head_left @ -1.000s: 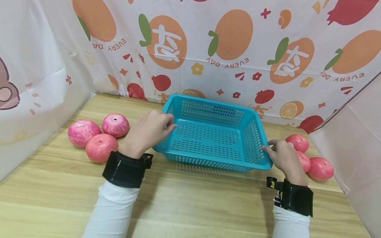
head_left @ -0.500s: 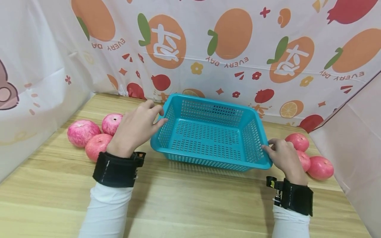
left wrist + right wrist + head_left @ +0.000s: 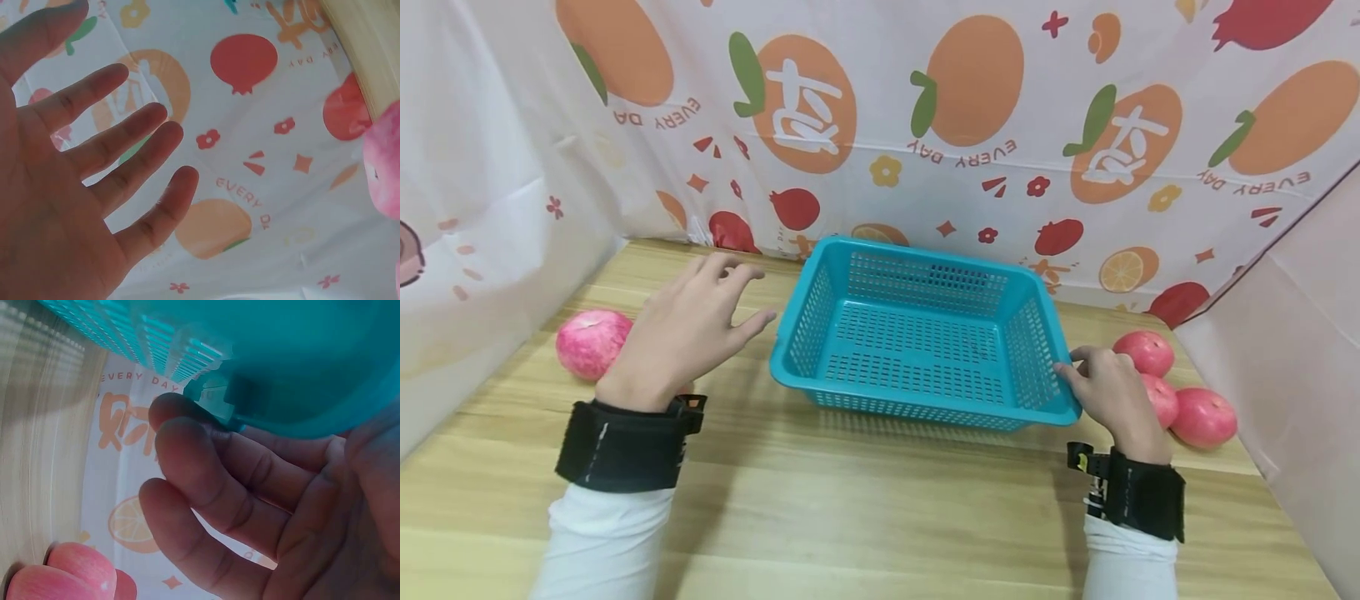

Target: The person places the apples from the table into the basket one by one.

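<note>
A turquoise plastic basket (image 3: 917,400) with slotted sides stands at the middle of the table, nothing inside. My right hand (image 3: 1108,392) grips its right rim, the thumb on the inner side; the right wrist view has the curled fingers (image 3: 187,456) under the turquoise rim (image 3: 300,425). My left hand (image 3: 681,329) is spread in the air left of the basket, over a group of pink apples. One streaked apple (image 3: 593,343) shows beside the wrist, while the hand hides most of the others. In the left wrist view the palm (image 3: 56,206) holds nothing, and a pink apple (image 3: 384,162) appears at the right edge.
Several pink-red apples (image 3: 1204,417) lie to the right of the basket, close by my right hand. A white curtain (image 3: 880,200) with printed fruit hangs right behind the basket, and white sheeting (image 3: 482,208) closes the left side of the wooden table (image 3: 850,508).
My left hand has come away from the basket's left rim, moved left over the apples and spread its fingers. My right hand keeps its grip; the view has shifted slightly.
</note>
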`<state>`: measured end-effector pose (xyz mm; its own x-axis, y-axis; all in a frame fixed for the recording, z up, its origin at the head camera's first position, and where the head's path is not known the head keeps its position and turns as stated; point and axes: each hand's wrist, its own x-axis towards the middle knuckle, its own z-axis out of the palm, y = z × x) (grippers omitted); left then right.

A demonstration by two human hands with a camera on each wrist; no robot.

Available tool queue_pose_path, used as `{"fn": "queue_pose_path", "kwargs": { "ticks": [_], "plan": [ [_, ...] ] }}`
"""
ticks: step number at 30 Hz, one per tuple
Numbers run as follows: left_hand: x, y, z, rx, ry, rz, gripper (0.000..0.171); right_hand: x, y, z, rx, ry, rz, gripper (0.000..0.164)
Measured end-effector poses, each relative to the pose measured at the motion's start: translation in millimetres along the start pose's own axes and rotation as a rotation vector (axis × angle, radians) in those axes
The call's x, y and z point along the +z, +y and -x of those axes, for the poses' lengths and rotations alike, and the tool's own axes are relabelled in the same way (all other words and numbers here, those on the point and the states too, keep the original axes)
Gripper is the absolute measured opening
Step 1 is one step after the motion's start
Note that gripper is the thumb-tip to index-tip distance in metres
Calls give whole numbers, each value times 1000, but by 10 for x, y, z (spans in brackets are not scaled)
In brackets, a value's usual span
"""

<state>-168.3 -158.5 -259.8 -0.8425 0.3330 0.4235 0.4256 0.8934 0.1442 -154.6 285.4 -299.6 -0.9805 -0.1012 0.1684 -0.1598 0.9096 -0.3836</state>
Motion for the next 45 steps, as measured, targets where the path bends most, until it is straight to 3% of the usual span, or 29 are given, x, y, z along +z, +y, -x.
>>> {"fn": "queue_pose_path", "kwargs": {
  "ticks": [20,34,45],
  "plan": [
    [-86,-252,224,-36,-108,-73,54,-3,5,43,10,-18,1,38],
    [-17,-434,407,-86,-170,-71,57,-3,-21,-4,-1,-19,-2,37],
    [-39,-541,462,-138,-328,-65,78,9,-12,14,-4,-12,-3,36]
  ]
}}
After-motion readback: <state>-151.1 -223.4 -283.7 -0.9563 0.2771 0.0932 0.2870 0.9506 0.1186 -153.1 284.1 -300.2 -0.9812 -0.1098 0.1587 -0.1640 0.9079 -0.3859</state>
